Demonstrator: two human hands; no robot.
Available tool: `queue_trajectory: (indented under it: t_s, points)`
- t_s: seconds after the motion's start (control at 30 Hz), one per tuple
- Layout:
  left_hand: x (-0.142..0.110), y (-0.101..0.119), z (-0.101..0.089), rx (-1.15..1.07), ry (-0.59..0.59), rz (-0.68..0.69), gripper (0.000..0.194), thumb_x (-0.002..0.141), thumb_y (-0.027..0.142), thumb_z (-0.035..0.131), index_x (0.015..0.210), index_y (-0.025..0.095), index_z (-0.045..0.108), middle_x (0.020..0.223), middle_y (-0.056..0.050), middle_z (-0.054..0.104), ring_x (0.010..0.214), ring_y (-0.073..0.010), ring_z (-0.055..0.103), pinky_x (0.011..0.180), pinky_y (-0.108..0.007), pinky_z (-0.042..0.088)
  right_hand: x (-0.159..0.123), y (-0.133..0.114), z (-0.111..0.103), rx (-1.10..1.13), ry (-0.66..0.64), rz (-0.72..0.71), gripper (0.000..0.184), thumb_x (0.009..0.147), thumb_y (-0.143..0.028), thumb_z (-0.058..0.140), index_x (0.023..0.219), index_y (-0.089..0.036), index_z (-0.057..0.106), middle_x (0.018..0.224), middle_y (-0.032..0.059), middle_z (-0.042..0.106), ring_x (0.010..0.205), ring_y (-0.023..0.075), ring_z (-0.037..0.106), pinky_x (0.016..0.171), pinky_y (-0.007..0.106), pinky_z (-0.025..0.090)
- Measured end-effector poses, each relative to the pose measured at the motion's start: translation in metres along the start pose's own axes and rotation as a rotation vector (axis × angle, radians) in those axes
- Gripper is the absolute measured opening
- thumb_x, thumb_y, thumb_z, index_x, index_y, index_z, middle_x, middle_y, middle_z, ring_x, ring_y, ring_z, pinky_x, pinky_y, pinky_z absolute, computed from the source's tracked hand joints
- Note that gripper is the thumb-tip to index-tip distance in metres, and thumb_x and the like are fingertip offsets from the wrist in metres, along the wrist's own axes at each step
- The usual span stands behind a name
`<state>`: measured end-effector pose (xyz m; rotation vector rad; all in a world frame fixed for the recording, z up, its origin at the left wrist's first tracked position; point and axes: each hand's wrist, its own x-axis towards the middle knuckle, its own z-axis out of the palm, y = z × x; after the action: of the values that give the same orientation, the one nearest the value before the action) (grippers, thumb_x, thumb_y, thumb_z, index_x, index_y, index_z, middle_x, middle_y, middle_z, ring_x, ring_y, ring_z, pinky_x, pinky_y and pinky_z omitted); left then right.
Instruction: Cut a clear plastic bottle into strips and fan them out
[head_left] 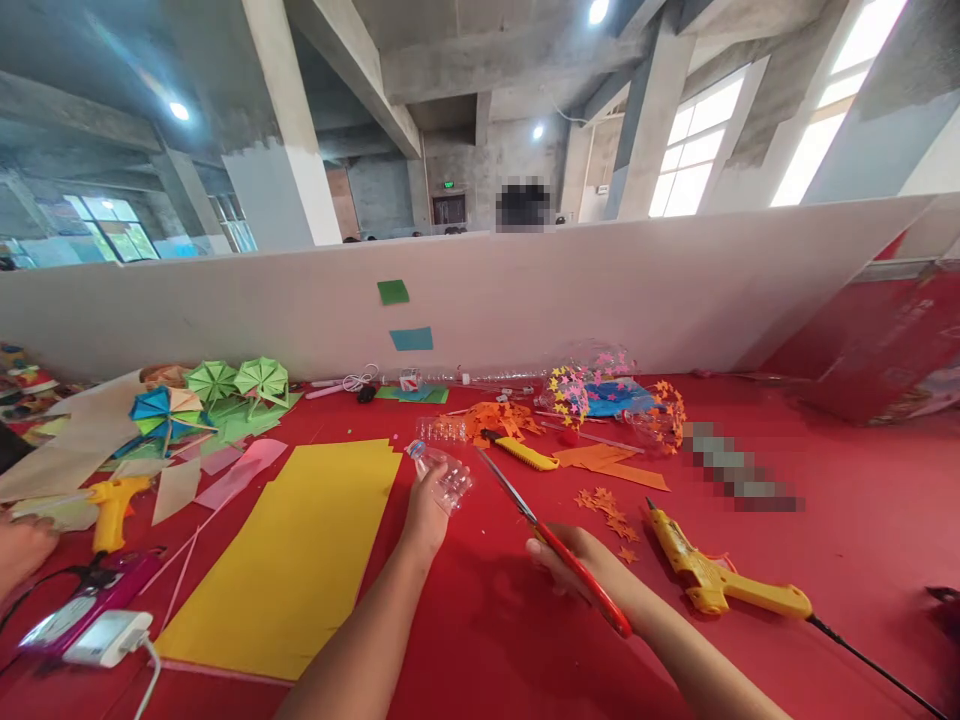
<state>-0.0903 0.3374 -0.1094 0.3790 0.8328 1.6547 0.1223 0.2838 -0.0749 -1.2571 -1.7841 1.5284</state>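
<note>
My left hand (427,508) is closed around a clear plastic bottle (444,473), held tilted above the red table (825,500). My right hand (574,560) grips red-handled scissors (555,545); their blades point up and left toward the bottle, the tip a short way from it. A large yellow paper sheet (292,560) lies flat left of my left arm.
A yellow glue gun (712,575) with a black cord lies right of my right hand, and another glue gun (112,505) at the left. Orange paper stars (607,510), a yellow utility knife (525,452), paper umbrellas (217,385), a decorated clear dome (600,385) and a phone (82,620) lie around. A white partition (525,300) backs the table.
</note>
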Motion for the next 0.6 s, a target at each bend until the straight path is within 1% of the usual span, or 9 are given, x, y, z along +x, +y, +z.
queue_trajectory:
  t_s: [0.07,0.1,0.17,0.2,0.3,0.43,0.53,0.6]
  points:
    - [0.0,0.001,-0.001,-0.009,-0.01,0.0,0.024,0.064,0.014,0.068,0.082,0.019,0.052,0.072,-0.001,0.065,0.069,-0.0155,0.067,0.071,-0.03,0.053,0.004,0.006,0.003,0.121,0.043,-0.019,0.054,0.073,-0.069,0.059,0.062,-0.021,0.036,0.044,-0.0099,0.034,0.04,0.0061,0.032,0.048,0.023,0.037]
    - [0.0,0.001,0.0,-0.014,-0.01,0.003,0.025,0.064,0.014,0.069,0.082,0.019,0.052,0.072,0.0,0.065,0.07,-0.0157,0.067,0.071,-0.03,0.053,0.005,0.008,0.003,0.153,0.051,-0.027,0.055,0.076,-0.073,0.051,0.062,-0.022,0.036,0.04,-0.0111,0.031,0.037,0.0057,0.029,0.049,0.024,0.04]
    - [-0.002,0.001,0.001,-0.01,-0.025,0.008,0.025,0.063,0.014,0.069,0.081,0.019,0.052,0.072,-0.001,0.065,0.069,-0.0161,0.067,0.071,-0.031,0.052,0.005,0.012,0.003,0.194,0.035,-0.038,0.056,0.08,-0.075,0.039,0.069,-0.02,0.043,0.041,-0.0122,0.032,0.034,0.0056,0.03,0.053,0.027,0.045]
    - [-0.003,0.001,0.002,-0.009,-0.032,0.002,0.024,0.063,0.014,0.069,0.08,0.018,0.052,0.072,-0.001,0.064,0.068,-0.0161,0.066,0.071,-0.032,0.052,0.005,0.013,0.002,0.21,0.022,-0.043,0.056,0.081,-0.075,0.037,0.072,-0.02,0.043,0.042,-0.0124,0.033,0.032,0.0053,0.03,0.053,0.027,0.046]
    - [-0.005,-0.001,0.004,0.008,-0.056,-0.023,0.025,0.062,0.014,0.07,0.081,0.018,0.054,0.07,-0.001,0.065,0.067,-0.0166,0.066,0.07,-0.032,0.052,0.003,0.013,0.002,0.239,0.011,-0.065,0.054,0.082,-0.074,0.036,0.073,-0.021,0.042,0.044,-0.0131,0.033,0.032,0.0052,0.032,0.054,0.027,0.048]
    - [-0.005,-0.002,0.005,0.015,-0.062,-0.022,0.026,0.062,0.014,0.073,0.079,0.017,0.053,0.069,-0.002,0.065,0.065,-0.0163,0.066,0.067,-0.031,0.052,0.001,0.009,0.001,0.223,-0.016,-0.069,0.053,0.082,-0.073,0.035,0.074,-0.021,0.041,0.043,-0.0137,0.032,0.032,0.0051,0.031,0.054,0.027,0.049]
    - [-0.005,-0.002,0.006,0.016,-0.052,-0.017,0.025,0.062,0.014,0.073,0.078,0.017,0.054,0.071,-0.003,0.067,0.065,-0.016,0.066,0.068,-0.03,0.052,-0.004,0.006,-0.005,0.155,-0.068,-0.062,0.054,0.082,-0.074,0.036,0.073,-0.021,0.044,0.042,-0.0124,0.034,0.033,0.0059,0.032,0.051,0.026,0.047]
    - [-0.007,-0.002,0.007,0.011,-0.041,-0.013,0.023,0.064,0.013,0.072,0.079,0.017,0.055,0.071,-0.003,0.068,0.066,-0.0161,0.067,0.07,-0.03,0.052,-0.009,0.003,-0.01,0.079,-0.122,-0.046,0.055,0.08,-0.074,0.042,0.067,-0.02,0.046,0.041,-0.0102,0.036,0.034,0.0068,0.035,0.049,0.025,0.044]
